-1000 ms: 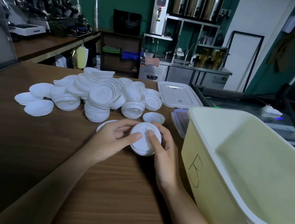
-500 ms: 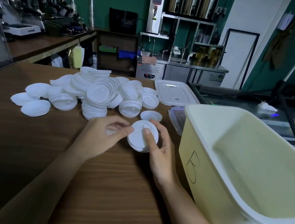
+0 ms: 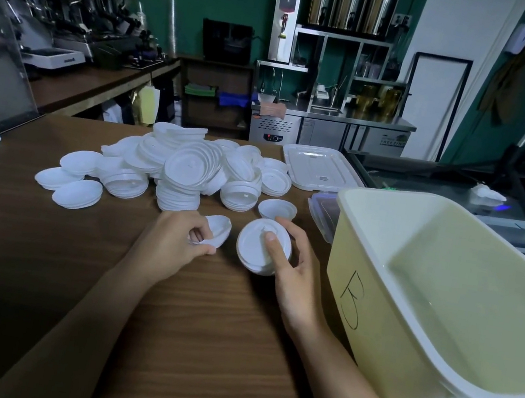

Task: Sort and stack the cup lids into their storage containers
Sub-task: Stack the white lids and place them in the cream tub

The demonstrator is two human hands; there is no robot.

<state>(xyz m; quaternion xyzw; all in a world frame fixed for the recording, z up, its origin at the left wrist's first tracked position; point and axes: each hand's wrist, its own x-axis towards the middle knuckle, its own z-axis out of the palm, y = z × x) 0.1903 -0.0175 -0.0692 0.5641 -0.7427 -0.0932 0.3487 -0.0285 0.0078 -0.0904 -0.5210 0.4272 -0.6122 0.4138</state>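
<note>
Head view: left hand [image 3: 171, 243] pinches one lid [image 3: 219, 228], right hand [image 3: 297, 276] grips a lid stack [image 3: 254, 243]

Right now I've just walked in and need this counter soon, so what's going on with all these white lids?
A person is sorting cup lids at the wooden counter. The right hand grips a short stack of lids with its thumb on top. Beside it, the left hand pinches a single lid. A big pile of lids lies unsorted behind the hands. No lids show in the visible part of the cream storage bin on the right.
</note>
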